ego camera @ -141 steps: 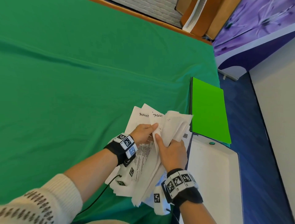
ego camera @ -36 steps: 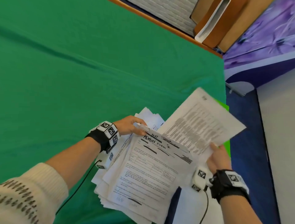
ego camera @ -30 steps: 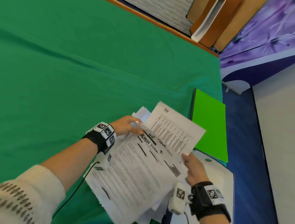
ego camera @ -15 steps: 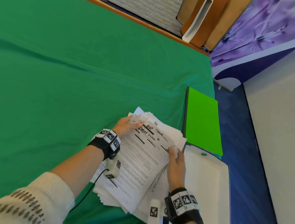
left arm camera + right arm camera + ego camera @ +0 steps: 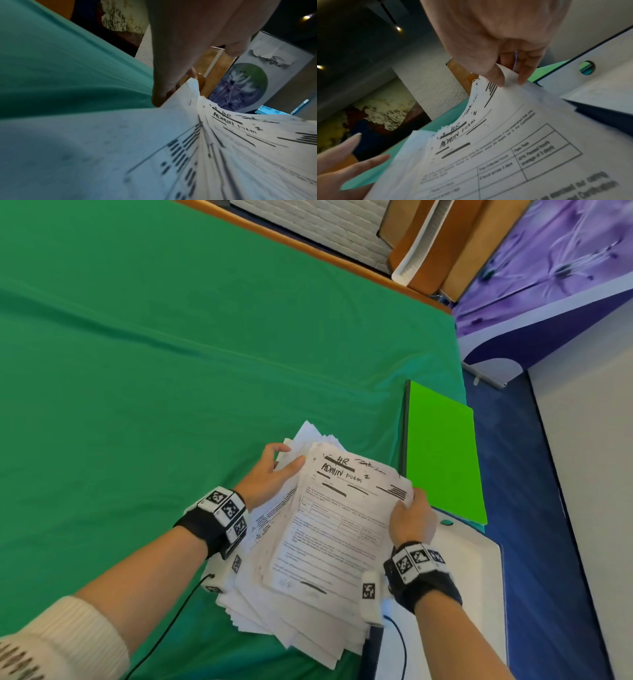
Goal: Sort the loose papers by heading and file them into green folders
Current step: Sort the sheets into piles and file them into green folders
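A thick, untidy stack of loose papers (image 5: 329, 542) lies on the green table near its front right. Its top sheet bears a handwritten heading, "HR" struck through and "ADMIN Form 2". My left hand (image 5: 274, 470) holds the stack's upper left edge, thumb lying on the top sheets; the left wrist view shows the left hand (image 5: 171, 81) at the edge of the stack (image 5: 223, 148). My right hand (image 5: 409, 508) pinches the top sheets' upper right corner, lifting it, seen close as the right hand (image 5: 508, 79) in its wrist view. A bright green folder (image 5: 442, 453) lies shut to the right.
A flat white case (image 5: 469, 577) with a small green round spot lies right of the stack, beside the table's right edge. The green cloth (image 5: 171, 371) stretches wide to the left and back. Wooden boards (image 5: 438, 244) lean beyond the far edge.
My right hand held one sheet raised to the right, brought it down onto the stack, and now pinches the top sheets' upper right corner. My left hand stayed on the stack's left edge.
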Action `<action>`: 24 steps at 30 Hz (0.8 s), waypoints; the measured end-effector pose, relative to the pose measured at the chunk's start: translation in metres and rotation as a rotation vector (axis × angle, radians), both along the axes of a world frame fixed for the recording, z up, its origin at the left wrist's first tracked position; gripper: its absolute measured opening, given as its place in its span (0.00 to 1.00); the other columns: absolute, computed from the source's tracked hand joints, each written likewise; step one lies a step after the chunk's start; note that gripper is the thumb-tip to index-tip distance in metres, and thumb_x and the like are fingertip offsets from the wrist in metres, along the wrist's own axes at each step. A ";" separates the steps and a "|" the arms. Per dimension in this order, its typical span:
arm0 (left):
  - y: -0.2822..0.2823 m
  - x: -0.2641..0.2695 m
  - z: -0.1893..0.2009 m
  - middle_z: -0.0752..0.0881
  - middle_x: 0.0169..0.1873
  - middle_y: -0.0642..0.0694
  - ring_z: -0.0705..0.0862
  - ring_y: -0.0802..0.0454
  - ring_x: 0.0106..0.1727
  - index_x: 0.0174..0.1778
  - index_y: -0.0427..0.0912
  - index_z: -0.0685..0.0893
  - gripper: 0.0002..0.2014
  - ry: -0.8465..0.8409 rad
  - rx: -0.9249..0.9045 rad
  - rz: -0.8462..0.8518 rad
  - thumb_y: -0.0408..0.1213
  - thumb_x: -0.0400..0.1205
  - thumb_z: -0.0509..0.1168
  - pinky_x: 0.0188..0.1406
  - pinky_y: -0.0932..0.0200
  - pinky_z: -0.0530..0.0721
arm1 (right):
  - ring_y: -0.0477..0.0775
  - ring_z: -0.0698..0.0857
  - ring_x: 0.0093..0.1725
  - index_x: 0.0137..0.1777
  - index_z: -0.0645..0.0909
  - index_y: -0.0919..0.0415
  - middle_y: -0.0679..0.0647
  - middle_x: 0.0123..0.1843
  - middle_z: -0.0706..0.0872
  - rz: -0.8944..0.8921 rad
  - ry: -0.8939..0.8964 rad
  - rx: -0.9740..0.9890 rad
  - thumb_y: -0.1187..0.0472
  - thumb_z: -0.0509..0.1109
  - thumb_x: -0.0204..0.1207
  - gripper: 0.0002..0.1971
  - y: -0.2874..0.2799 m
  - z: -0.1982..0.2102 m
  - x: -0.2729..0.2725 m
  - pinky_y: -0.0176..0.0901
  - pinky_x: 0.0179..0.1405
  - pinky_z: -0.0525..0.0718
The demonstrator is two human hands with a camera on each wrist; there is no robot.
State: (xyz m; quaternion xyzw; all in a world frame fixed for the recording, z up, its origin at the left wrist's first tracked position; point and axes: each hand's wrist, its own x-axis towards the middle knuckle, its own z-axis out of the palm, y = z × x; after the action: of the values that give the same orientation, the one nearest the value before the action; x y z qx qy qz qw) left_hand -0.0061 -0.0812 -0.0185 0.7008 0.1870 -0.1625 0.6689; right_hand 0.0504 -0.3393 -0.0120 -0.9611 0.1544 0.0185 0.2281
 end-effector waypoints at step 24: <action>-0.005 0.009 -0.032 0.81 0.61 0.41 0.82 0.43 0.59 0.67 0.39 0.74 0.21 0.065 0.691 -0.046 0.46 0.83 0.67 0.60 0.49 0.81 | 0.61 0.82 0.62 0.73 0.73 0.58 0.58 0.66 0.83 -0.020 0.185 0.428 0.67 0.67 0.76 0.24 0.038 -0.002 -0.059 0.56 0.66 0.81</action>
State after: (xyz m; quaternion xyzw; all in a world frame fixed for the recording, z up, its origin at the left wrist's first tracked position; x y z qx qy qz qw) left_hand 0.0026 -0.0862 -0.0509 0.8843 0.2364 -0.1266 0.3822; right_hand -0.0089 -0.3012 -0.0140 -0.8836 0.1766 0.1366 0.4117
